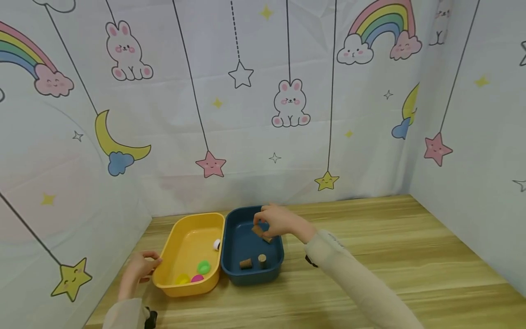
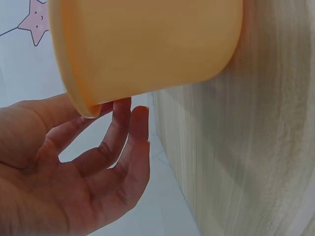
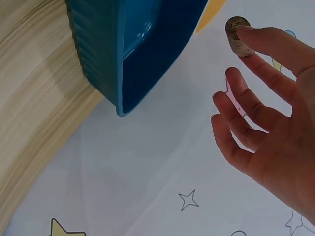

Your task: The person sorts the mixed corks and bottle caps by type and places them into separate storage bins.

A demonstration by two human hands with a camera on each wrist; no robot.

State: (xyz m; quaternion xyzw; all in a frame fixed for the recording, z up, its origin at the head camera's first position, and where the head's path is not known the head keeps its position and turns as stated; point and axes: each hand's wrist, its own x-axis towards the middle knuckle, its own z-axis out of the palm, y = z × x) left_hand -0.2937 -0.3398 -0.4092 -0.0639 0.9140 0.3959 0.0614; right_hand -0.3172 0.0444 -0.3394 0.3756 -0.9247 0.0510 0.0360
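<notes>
My right hand [image 1: 279, 221] pinches a brown cork [image 1: 257, 230] between thumb and index finger, above the far right part of the blue bin [image 1: 251, 278]. The other fingers are loosely bent, as the right wrist view shows. Beneath the held cork, another cork [image 1: 268, 239] is partly visible. Two more lie near the bin's front: one cork [image 1: 245, 263] on its side, one cork [image 1: 262, 261] upright. At the left rim of the yellow bin [image 1: 166, 290], my left hand [image 1: 141, 266] holds the edge with bent fingers; some fingertips are hidden behind the rim in the left wrist view.
Inside the yellow bin are a green piece [image 1: 203, 267], a yellow piece [image 1: 183, 278], a pink piece [image 1: 197, 278] and a white-and-black piece [image 1: 217, 245]. Both bins stand side by side on the wooden table [image 1: 370, 256]. A printed curtain [image 1: 255, 137] encloses the back and sides.
</notes>
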